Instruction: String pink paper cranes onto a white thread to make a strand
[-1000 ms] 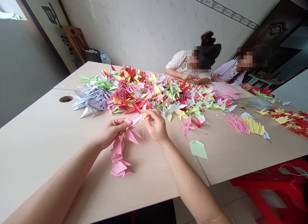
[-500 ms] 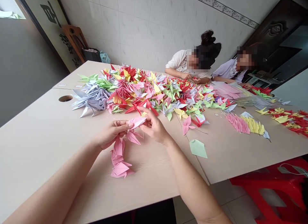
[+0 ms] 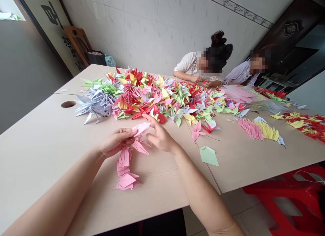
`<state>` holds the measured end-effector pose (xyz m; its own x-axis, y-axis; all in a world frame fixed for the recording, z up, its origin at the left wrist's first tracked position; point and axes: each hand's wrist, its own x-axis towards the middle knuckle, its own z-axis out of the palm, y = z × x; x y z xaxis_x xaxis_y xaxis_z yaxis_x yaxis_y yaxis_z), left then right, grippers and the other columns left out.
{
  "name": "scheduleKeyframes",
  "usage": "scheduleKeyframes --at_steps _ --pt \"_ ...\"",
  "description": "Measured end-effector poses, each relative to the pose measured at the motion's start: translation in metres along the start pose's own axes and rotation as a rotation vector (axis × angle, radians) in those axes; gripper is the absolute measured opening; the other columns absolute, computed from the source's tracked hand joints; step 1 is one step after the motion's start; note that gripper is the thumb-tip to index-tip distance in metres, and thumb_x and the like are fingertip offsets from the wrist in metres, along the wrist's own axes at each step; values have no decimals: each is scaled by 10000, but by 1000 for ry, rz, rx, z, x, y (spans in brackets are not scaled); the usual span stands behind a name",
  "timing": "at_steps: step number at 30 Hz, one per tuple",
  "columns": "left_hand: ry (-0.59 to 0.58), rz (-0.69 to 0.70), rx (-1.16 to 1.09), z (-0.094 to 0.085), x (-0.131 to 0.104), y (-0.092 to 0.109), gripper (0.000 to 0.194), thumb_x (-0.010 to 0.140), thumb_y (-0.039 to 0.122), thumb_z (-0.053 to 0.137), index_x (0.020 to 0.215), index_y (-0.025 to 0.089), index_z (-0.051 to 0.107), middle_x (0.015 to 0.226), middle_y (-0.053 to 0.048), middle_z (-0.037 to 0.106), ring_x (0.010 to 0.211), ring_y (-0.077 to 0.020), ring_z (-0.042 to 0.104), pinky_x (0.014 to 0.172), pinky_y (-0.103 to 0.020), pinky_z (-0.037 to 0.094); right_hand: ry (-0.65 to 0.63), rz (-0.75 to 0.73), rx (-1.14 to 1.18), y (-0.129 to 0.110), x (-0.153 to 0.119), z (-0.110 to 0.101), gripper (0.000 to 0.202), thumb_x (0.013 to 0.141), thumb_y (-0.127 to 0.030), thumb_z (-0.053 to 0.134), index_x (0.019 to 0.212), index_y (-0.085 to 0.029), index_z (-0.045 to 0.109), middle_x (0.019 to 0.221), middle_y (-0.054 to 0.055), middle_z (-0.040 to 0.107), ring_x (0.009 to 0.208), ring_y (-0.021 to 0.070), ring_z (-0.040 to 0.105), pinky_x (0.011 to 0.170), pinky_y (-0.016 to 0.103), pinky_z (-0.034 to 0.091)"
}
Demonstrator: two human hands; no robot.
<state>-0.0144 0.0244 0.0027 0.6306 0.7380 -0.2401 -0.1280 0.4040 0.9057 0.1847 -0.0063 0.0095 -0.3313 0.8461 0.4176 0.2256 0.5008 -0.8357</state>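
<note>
A pink paper crane (image 3: 141,129) is pinched between the thumb and fingers of my left hand (image 3: 114,141), above the table. My right hand (image 3: 162,135) is just right of it, its fingertips at or close to the crane's right end; thumb and forefinger are apart. Whether they touch the paper I cannot tell. Under my left hand hangs another pink folded piece (image 3: 141,147). More pink cranes (image 3: 127,180) lie on the table below, close against one another in a short row.
A large heap of coloured paper cranes (image 3: 149,94) covers the table's (image 3: 50,155) far side. To the right are a green paper piece (image 3: 209,156) and pink and yellow rows (image 3: 251,129). Two people sit opposite. A red stool (image 3: 286,188) stands at lower right.
My right hand's thumb and fingers have come apart from the crane's tip, which they were around before. The crane in my left hand has turned slightly and shifted a little left.
</note>
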Motion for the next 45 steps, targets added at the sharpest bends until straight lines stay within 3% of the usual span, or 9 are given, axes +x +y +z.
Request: scheduleKeyframes --at_steps 3,13,17,22,26,30,35,41,45 --pt "-30 -34 -61 -6 1 -2 280 792 407 663 749 130 670 671 -14 513 502 -74 301 459 -204 320 -88 92 45 3 -1 9 588 794 -102 541 1341 -221 363 1092 60 640 1086 180 591 949 373 476" --pt "-57 -8 -102 -4 1 2 296 813 434 629 755 148 678 655 -30 504 516 -94 317 445 -201 320 -2 214 309 9 1 9 505 823 -164 549 1298 -232 390 717 -37 589 743 138 611 742 303 499" --pt "-13 -1 -69 -3 1 1 296 775 446 662 732 156 697 596 -10 442 511 -97 283 430 -202 301 91 238 427 5 4 1 377 846 -182 467 1222 -205 460 646 -65 485 563 92 493 566 221 434" --pt "-64 -46 -4 -3 -1 2 334 734 466 696 669 139 698 561 0 412 515 -89 275 449 -195 303 75 100 148 -5 1 -2 538 790 -141 576 1312 -244 495 594 -90 300 519 77 318 519 186 330" --pt "-67 -75 26 -3 0 2 351 735 485 692 683 138 693 601 -16 480 516 -85 314 462 -198 308 79 28 68 -6 0 -1 209 829 -280 631 1020 -236 703 666 -28 551 624 107 515 611 232 452" --pt "10 12 90 1 1 2 331 767 489 674 836 165 673 770 -26 555 555 -92 401 473 -208 311 215 20 42 0 2 -13 163 836 -329 636 902 -212 728 865 41 703 776 152 624 699 267 490" --pt "163 68 370 3 1 2 340 766 467 692 937 191 592 806 11 540 592 -92 446 519 -210 342 402 160 -84 11 3 -36 205 791 -344 663 868 -163 720 556 -32 547 501 89 428 506 216 355" --pt "442 193 578 3 5 -1 500 673 560 708 978 216 513 999 -23 558 650 -132 552 495 -227 360 439 229 -51 15 4 -46 258 768 -395 666 805 -143 709 555 -31 507 511 83 360 493 218 291" --pt "491 249 722 -1 9 -10 401 741 540 658 909 212 500 851 3 571 539 -100 458 489 -230 320 455 271 33 19 3 -47 275 759 -424 668 796 -153 692 591 -22 538 534 93 405 512 224 320"
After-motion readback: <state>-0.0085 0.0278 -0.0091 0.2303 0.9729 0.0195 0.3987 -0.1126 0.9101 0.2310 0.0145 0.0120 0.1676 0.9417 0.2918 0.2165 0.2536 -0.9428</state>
